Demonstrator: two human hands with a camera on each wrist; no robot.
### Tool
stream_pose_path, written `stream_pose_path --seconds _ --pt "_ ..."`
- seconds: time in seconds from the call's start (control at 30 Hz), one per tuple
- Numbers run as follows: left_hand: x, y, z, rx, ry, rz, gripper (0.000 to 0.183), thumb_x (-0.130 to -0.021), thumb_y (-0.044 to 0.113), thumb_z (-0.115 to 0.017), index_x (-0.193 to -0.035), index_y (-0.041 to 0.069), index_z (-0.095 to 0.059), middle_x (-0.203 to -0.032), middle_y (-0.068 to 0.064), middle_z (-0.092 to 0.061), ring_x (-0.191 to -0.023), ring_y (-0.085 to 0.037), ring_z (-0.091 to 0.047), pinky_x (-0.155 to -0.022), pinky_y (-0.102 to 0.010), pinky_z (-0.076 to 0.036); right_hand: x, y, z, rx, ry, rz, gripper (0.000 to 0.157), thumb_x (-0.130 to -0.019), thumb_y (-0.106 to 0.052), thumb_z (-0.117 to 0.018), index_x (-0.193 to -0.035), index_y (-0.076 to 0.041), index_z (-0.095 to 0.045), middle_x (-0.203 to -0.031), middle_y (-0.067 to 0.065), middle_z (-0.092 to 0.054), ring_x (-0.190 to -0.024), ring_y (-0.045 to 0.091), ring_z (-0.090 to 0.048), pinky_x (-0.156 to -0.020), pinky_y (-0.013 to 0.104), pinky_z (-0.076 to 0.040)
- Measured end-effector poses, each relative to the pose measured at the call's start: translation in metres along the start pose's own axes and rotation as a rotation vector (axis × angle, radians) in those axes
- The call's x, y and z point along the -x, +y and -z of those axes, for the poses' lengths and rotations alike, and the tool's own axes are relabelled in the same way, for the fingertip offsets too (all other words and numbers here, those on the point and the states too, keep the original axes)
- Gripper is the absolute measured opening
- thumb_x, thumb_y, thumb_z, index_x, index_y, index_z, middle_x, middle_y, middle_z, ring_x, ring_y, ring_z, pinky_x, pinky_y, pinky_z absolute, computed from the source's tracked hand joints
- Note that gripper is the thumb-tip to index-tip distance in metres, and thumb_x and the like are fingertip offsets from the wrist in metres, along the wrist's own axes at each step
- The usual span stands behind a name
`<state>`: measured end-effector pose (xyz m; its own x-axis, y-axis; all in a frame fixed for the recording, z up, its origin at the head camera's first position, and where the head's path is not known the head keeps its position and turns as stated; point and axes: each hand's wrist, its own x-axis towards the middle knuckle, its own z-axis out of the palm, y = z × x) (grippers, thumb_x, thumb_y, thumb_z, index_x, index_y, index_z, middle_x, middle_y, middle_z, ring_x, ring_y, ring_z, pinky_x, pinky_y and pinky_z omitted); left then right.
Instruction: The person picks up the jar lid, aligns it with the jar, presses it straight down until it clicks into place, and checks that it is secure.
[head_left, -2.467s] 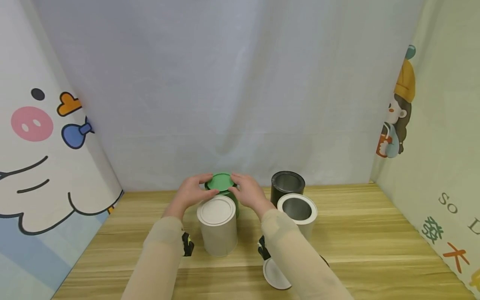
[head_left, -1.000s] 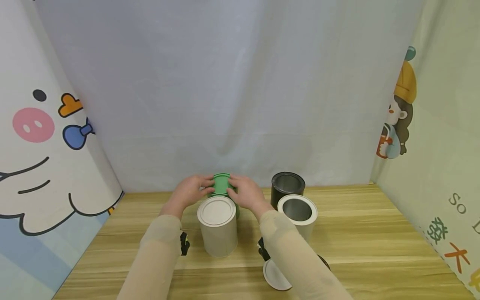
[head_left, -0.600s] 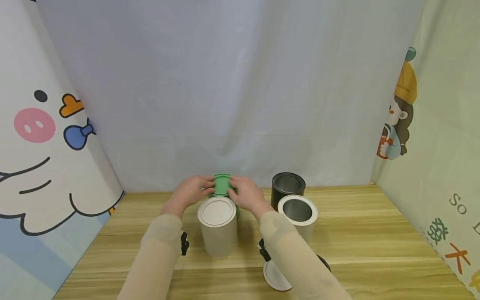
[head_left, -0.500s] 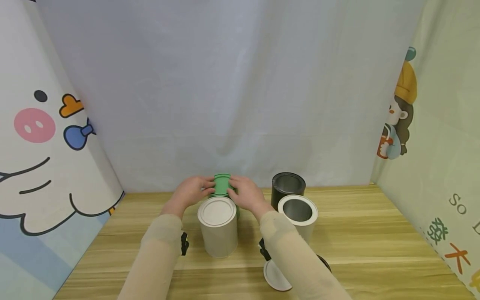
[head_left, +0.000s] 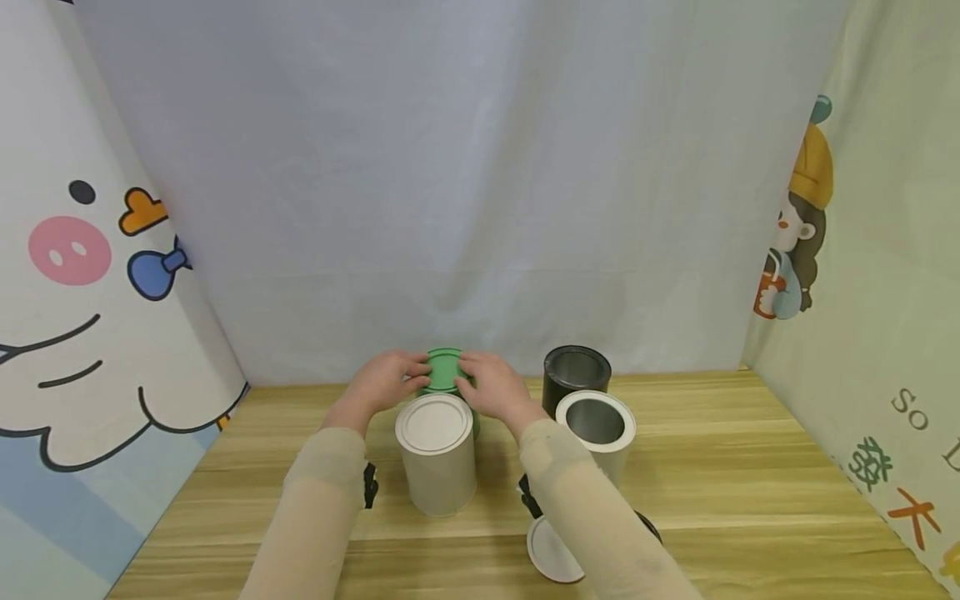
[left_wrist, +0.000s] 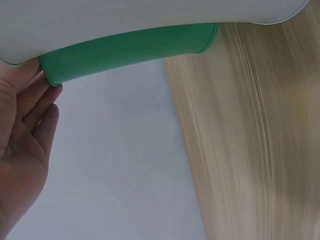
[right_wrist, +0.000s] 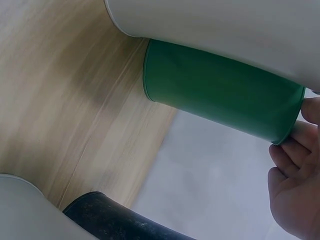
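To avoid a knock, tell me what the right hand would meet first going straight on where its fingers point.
The green lid first, whose edge the right hand seems to touch, though depth is hard to judge; across it is the left hand.

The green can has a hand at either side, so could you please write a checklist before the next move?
Left hand touching the green lid: ok.
Right hand touching its opposite side: ok.
Green can upright on the table: ok.
Green lid seated all round: cannot tell; the hands hide part of its edge.
Near side unobstructed: not ok; the lidded white can stands in front.
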<state>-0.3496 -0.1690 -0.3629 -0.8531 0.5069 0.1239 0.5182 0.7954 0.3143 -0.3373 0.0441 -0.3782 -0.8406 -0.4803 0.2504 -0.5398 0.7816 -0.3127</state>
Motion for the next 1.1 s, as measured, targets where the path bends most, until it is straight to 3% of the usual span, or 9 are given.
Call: stream_pose_path --seconds 0.37,0.7,0.93,1.1 --pt "-0.002 -0.001 -0.001 0.015 0.01 0.007 0.034 -0.096 0.018 -0.066 -0.126 0.001 -0.068 -0.141 -0.015 -0.055 -0.129 -0.038 -0.05 -0.106 -0.052 -0.041 -0.004 -0.002 0.005 0.015 -0.059 -0.052 0.043 -0.102 -0.027 -0.056 -0.139 -0.004 -0.057 -0.145 0.01 -0.051 -0.136 0.029 -0.045 -0.113 0.04 -0.034" --pt "-0.003 0.003 0.001 0.063 -0.005 0.084 0.034 -0.095 0.021 -0.067 -0.125 0.003 -0.069 -0.142 -0.014 -0.054 -0.13 -0.038 -0.048 -0.105 -0.051 -0.042 -0.01 -0.01 0.011 0.016 -0.078 -0.128 0.041 -0.099 -0.03 -0.062 -0.133 -0.007 -0.063 -0.142 0.009 -0.055 -0.13 0.028 -0.051 -0.108 0.04 -0.041" --pt "-0.003 0.004 0.0 0.055 0.01 0.116 0.035 -0.093 0.024 -0.07 -0.122 0.004 -0.071 -0.141 -0.011 -0.056 -0.129 -0.036 -0.05 -0.104 -0.05 -0.043 -0.011 -0.013 0.011 0.042 -0.084 -0.148 0.033 -0.098 -0.033 -0.063 -0.12 -0.009 -0.071 -0.141 0.007 -0.056 -0.128 0.027 -0.053 -0.104 0.04 -0.045" --pt "-0.003 0.005 -0.001 0.039 0.022 0.115 0.034 -0.093 0.025 -0.07 -0.12 0.005 -0.072 -0.14 -0.011 -0.057 -0.128 -0.036 -0.051 -0.103 -0.049 -0.044 -0.012 -0.014 0.01 0.039 -0.077 -0.166 0.039 -0.097 -0.034 -0.064 -0.128 -0.009 -0.068 -0.14 0.007 -0.057 -0.127 0.027 -0.054 -0.103 0.04 -0.046"
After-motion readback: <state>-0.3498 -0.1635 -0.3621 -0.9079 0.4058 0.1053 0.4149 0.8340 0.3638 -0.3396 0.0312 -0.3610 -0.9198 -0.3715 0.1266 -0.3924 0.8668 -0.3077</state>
